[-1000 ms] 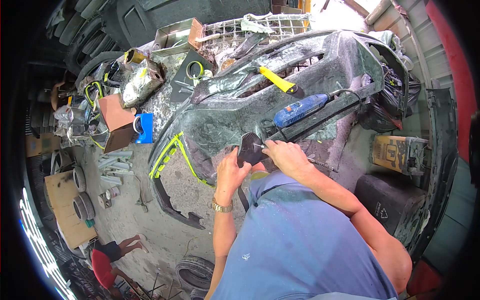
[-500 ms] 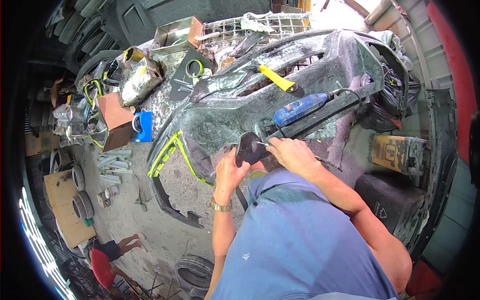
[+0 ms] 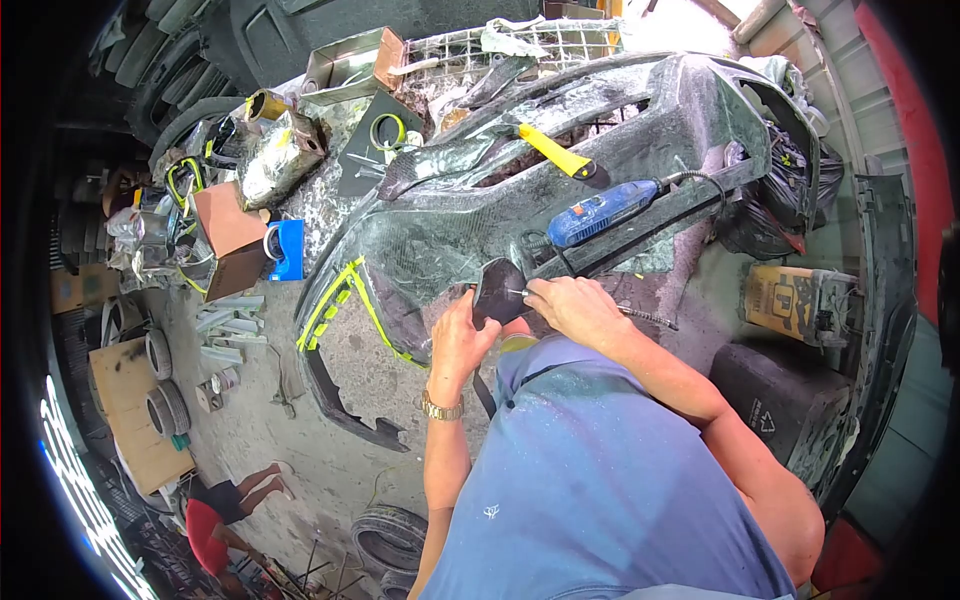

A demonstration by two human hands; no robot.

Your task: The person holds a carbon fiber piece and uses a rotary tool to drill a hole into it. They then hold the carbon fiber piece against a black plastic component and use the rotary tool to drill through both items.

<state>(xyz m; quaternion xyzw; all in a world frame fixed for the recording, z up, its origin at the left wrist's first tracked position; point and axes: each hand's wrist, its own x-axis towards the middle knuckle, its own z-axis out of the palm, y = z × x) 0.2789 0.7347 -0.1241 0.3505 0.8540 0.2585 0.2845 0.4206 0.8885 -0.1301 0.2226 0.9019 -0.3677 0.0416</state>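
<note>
A small dark, curved piece (image 3: 498,292) is held between my hands, in front of a large dark bumper-like part (image 3: 440,225). My left hand (image 3: 462,335) grips its left edge, thumb and fingers pinched. My right hand (image 3: 575,308) is closed around a rotary tool's handpiece, whose thin metal tip touches or nearly touches the piece's right side; a flexible shaft (image 3: 650,318) trails out behind the hand. The blue rotary tool body (image 3: 605,212) lies on the large part, just above my right hand. Farther up rests a yellow-handled tool (image 3: 555,152).
Yellow-green tape (image 3: 375,315) marks the large part's left end. A tape roll (image 3: 387,131), a blue box (image 3: 287,250) and cardboard (image 3: 228,220) lie at the upper left. At right stand a carton (image 3: 795,305) and dark bin (image 3: 775,400). A person in red (image 3: 205,535) is at lower left.
The large part and the tools on it appear slightly shifted in view. My right hand has moved slightly left with the handpiece, and the dark piece is tilted a little differently.
</note>
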